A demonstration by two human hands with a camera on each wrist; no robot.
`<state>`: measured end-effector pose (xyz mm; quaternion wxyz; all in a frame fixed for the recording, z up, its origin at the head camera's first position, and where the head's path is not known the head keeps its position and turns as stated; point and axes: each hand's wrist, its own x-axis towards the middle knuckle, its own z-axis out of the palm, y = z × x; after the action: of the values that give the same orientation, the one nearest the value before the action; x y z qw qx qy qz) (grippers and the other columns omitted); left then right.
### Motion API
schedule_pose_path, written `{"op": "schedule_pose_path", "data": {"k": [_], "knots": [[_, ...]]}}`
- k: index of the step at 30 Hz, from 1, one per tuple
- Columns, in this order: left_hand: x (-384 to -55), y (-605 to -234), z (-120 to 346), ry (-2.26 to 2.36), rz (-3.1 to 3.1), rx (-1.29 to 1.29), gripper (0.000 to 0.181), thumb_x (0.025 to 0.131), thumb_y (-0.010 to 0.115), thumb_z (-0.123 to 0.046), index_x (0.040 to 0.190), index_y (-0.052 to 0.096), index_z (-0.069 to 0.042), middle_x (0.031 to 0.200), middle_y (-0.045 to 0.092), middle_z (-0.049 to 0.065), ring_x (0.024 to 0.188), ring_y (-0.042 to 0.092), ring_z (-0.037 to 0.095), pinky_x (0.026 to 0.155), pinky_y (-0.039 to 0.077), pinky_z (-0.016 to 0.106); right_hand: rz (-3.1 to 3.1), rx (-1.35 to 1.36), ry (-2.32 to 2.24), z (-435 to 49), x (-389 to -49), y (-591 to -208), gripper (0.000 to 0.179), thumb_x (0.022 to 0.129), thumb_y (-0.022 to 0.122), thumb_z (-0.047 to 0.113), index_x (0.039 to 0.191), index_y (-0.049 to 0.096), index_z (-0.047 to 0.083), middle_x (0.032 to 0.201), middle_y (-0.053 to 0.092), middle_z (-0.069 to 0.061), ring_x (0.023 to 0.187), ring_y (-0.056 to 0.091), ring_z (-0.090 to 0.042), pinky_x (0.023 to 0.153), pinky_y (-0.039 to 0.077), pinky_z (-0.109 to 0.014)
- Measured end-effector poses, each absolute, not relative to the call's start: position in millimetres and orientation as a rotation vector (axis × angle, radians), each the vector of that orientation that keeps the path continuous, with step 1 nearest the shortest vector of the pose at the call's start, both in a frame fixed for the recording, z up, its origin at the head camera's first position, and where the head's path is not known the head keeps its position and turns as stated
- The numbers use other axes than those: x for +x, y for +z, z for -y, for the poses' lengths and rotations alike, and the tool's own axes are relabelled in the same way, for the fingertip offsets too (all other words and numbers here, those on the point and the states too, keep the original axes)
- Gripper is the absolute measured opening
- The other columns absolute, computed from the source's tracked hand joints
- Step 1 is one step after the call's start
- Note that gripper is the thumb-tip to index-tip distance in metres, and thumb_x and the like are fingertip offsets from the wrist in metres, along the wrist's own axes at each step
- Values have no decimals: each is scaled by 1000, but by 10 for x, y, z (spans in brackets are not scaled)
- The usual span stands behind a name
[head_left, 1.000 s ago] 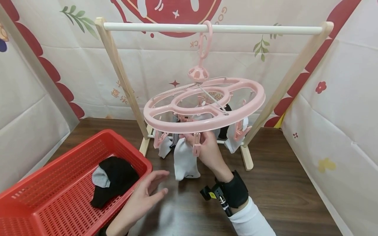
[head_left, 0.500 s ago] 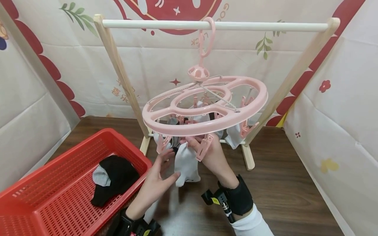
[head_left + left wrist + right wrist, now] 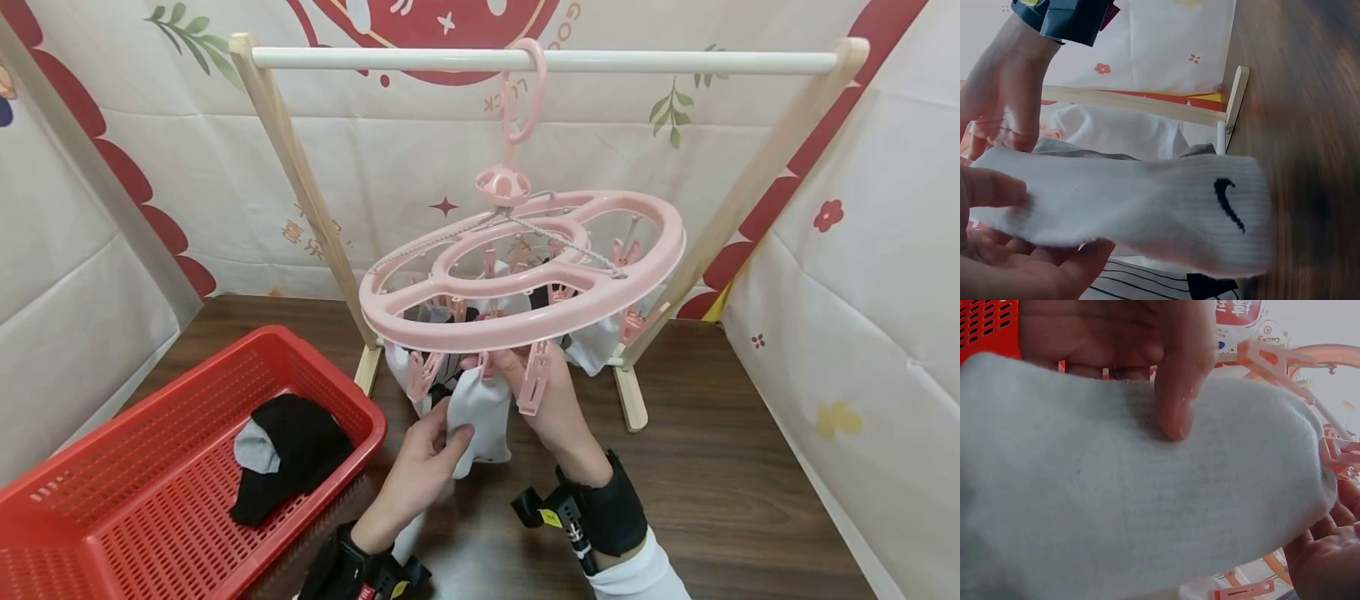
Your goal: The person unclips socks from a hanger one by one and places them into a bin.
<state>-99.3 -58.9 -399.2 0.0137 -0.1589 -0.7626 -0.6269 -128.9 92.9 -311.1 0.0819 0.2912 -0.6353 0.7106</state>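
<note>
A white sock point(image 3: 480, 412) with a black swoosh on its ribbed cuff hangs by its toe end from a pink clothespin point(image 3: 1340, 453) under the round pink hanger point(image 3: 525, 321). My left hand point(image 3: 420, 467) pinches the sock's side, thumb lying across the fabric in the right wrist view. At the sock's top, my right hand point(image 3: 551, 400) has its thumb and fingers curled about the clothespin; the exact contact is partly hidden. Beside that hand dangles another pink clothespin point(image 3: 534, 379). More socks, including a white one point(image 3: 595, 343), hang around the ring.
A red basket point(image 3: 300, 354) at the left holds a black and grey bundle of cloth point(image 3: 296, 454). The hanger hooks over a white rod point(image 3: 675, 61) on a wooden frame point(image 3: 300, 179), whose feet stand on the brown table point(image 3: 720, 467). Printed cloth walls enclose the back and sides.
My left hand has moved right from beside the basket and taken hold of the white sock. The right hand stays at the sock's top, while the hanger has turned slightly.
</note>
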Motion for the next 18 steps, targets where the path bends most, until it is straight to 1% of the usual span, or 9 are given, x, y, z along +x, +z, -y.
{"op": "schedule_pose_path", "data": {"k": [2,4,7,9,11,14,18], "knots": [[-980,-3995,571,-1938,2379,-496,24,92,50,-6,115,55,-3,104,65,20,88,62,22,70,53,31,1891,854,2105,-929,-1283,-3118,31,91,55,34,98,57,4,78,64,4,76,60,-16,71,46,-25],[-964,-3994,558,-1935,2387,-499,21,93,49,-7,112,57,-2,103,66,20,89,62,22,71,54,33,1876,823,2095,-932,-1277,-3133,33,91,56,32,103,56,1,79,62,3,75,57,-15,71,47,-24],[-942,-3986,554,-1939,2411,-507,21,93,48,-7,112,58,-4,105,65,18,89,62,20,72,54,35,1794,776,2160,-932,-1281,-3174,32,91,56,26,108,54,-1,83,60,2,78,57,-15,72,48,-24],[-931,-3983,557,-1934,2426,-516,23,94,47,-6,114,57,-6,107,65,15,90,62,19,73,53,37,1720,745,2218,-931,-1291,-3208,29,92,54,22,111,53,1,89,61,3,81,57,-14,75,47,-23],[-916,-3982,562,-1923,2437,-516,23,93,47,-5,114,58,-8,108,65,14,90,61,18,74,52,37,1642,733,2279,-932,-1302,-3244,24,93,54,18,111,52,3,94,62,3,84,57,-12,76,47,-23],[-887,-3994,566,-1900,2462,-519,22,92,48,-6,111,60,-8,104,66,14,88,61,18,73,52,34,1573,705,2347,-944,-1315,-3278,23,92,54,16,112,52,5,100,63,5,87,58,-9,76,49,-22],[-843,-4018,576,-1898,2486,-512,20,92,49,-6,108,61,-6,100,67,15,87,61,19,71,52,32,1594,695,2376,-975,-1338,-3293,20,94,51,14,113,52,9,100,63,5,88,59,-10,77,51,-23]]}}
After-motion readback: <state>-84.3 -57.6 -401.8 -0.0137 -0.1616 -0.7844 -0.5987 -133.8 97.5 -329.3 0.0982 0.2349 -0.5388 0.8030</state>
